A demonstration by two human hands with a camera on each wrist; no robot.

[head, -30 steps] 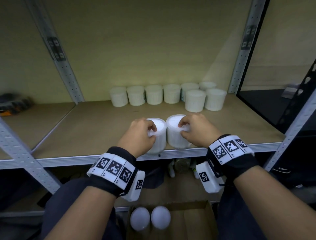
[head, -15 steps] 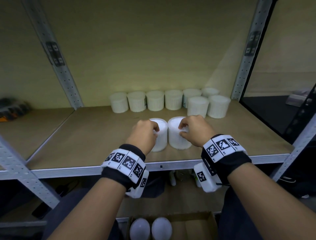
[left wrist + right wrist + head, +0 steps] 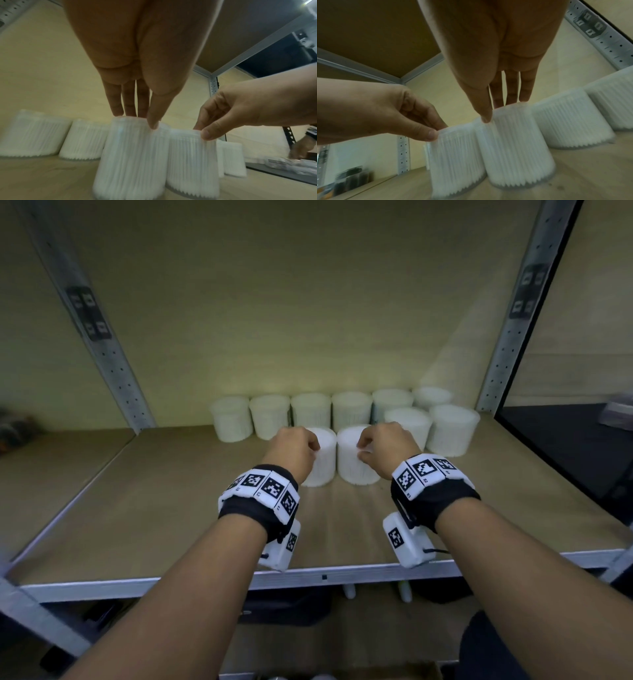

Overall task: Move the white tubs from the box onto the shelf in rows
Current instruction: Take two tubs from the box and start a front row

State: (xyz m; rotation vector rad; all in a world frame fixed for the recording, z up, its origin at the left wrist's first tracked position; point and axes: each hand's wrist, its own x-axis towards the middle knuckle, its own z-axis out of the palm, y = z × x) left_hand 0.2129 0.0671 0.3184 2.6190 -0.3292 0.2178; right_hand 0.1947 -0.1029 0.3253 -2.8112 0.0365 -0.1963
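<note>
Two white ribbed tubs stand side by side on the wooden shelf [image 3: 178,508], just in front of the back row. My left hand [image 3: 296,451] grips the left tub [image 3: 323,463] at its top rim, thumb in front and fingers behind, as the left wrist view shows with my left hand [image 3: 142,119] on that tub [image 3: 128,155]. My right hand [image 3: 378,446] pinches the right tub [image 3: 352,465] the same way; the right wrist view shows this hand [image 3: 498,112] on its tub [image 3: 518,148]. Several tubs [image 3: 310,414] line the back wall.
Two more tubs [image 3: 452,429] form a second row at the right, close beside my right hand. Perforated metal uprights [image 3: 113,364] frame the bay. A cardboard box rim [image 3: 421,670] shows at the bottom edge. Dark items [image 3: 13,426] lie on the neighbouring shelf at left.
Both hands have carried their tubs from near the shelf's front edge back toward the rows. The box below has nearly left the view.
</note>
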